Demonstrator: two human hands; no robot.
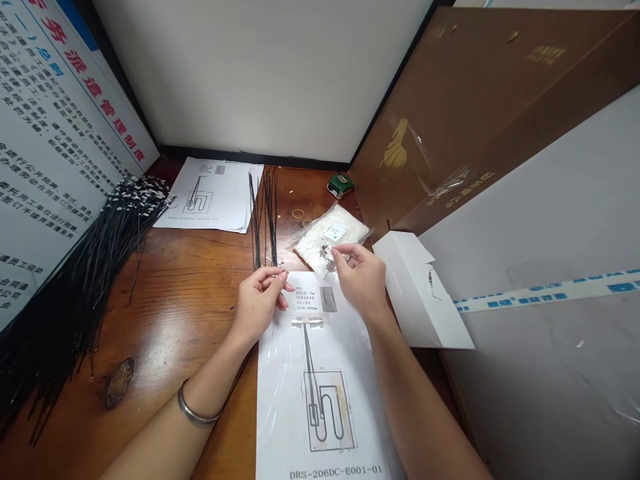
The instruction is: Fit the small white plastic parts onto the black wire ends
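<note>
My left hand (259,300) is closed in a pinch above the upper left of the printed drawing sheet (280,413). A thin black wire (239,373) runs from it, down along my forearm. My right hand (363,273) is over the near edge of a clear plastic bag (345,230) full of small white pieces. Its thumb and forefinger are pressed together there; whatever is between them is too small to make out. Between the hands, the sheet shows a wire diagram and a small taped strip (307,322).
Several black wires (270,213) lie beyond my left hand, beside another drawing sheet (200,200). A large bundle of wires with white ends (110,240) is at left. A green tape measure (340,185), a folded white card (417,293) and a brown box (465,100) are at right.
</note>
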